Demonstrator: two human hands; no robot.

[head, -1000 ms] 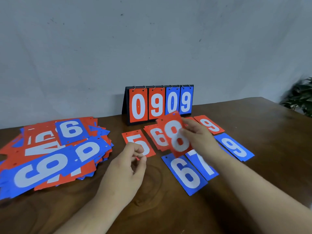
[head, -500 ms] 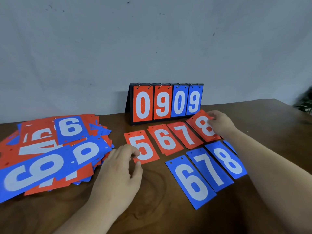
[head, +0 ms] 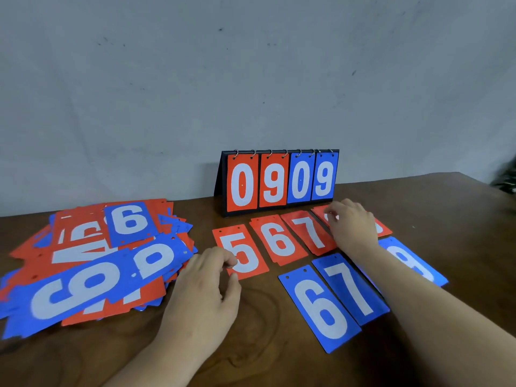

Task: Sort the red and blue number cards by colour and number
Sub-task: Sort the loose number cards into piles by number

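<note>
Right hand (head: 352, 227) presses flat on a red card (head: 384, 229), probably 8; left hand (head: 206, 286) hovers loosely curled, empty.

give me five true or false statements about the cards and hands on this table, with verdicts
1. The scoreboard stand shows 0909. True.
2. The red 5 card lies right of the red 6 card. False: it lies left of it.
3. The right hand rests on red cards at the right end of the red row. True.
4. The left hand holds a blue card. False: it holds nothing.
5. The blue 6 card lies in the row nearer the person. True.
</note>
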